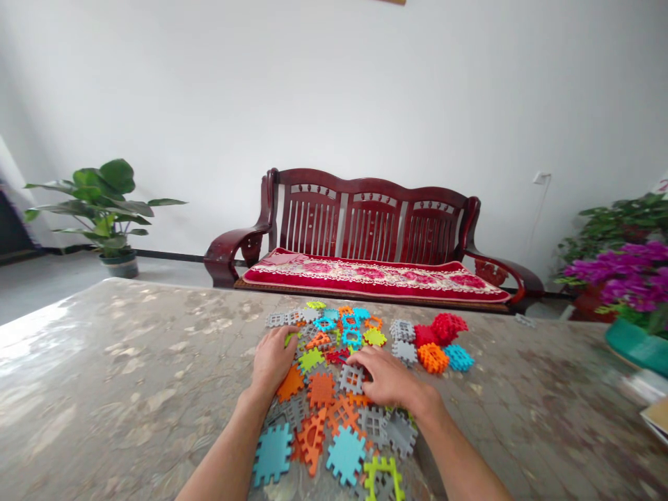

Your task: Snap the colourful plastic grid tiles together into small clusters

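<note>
Over piled tiles (321,390), right hand (387,377), fingers apart at a grey tile (353,378); left hand (273,356), fingers unclear.

Toothed pieces (346,454) look like plastic, smooth and mostly matt; desk (136,376) surface smooth with shiny glare, bench (372,186) glossy polished wood, seat cover (373,273) soft-looking matt cloth, wall (334,90) smooth, matt.

Counter (172,369) with a glossy, floral-patterned surface. Centre: a loose, overlapping heap of interlocking puzzle tiles (321,390) in grey, orange, blue, lime and red, some with cut-out openings. Beside it, right: grey tiles (403,330), red tiles (449,328), an orange stack (433,359) and a blue stack (460,358). Far right: a teal planter (639,344) of purple flowers (623,273).
</note>
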`<state>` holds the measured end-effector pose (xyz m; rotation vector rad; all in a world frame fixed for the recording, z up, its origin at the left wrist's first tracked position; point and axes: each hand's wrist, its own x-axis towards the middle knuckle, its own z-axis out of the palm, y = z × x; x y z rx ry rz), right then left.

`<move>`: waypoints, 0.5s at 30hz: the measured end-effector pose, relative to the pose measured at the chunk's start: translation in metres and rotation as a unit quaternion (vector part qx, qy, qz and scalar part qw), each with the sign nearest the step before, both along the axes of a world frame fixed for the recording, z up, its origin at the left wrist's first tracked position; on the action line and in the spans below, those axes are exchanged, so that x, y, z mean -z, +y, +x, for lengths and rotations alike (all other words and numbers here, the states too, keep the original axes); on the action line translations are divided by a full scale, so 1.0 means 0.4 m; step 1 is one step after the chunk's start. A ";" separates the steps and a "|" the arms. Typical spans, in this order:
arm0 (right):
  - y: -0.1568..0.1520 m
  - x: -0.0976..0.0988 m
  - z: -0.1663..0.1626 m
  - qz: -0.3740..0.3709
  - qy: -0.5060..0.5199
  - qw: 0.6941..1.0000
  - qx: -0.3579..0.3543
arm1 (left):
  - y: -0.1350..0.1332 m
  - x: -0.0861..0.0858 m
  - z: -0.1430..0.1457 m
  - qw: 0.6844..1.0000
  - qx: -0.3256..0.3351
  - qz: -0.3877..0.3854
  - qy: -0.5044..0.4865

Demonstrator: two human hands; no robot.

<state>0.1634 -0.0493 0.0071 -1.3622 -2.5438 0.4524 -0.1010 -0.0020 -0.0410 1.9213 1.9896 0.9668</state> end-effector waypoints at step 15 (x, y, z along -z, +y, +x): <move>0.005 -0.006 0.005 0.010 -0.019 0.994 0.103 | 0.001 0.002 0.000 1.000 -0.001 0.005 0.000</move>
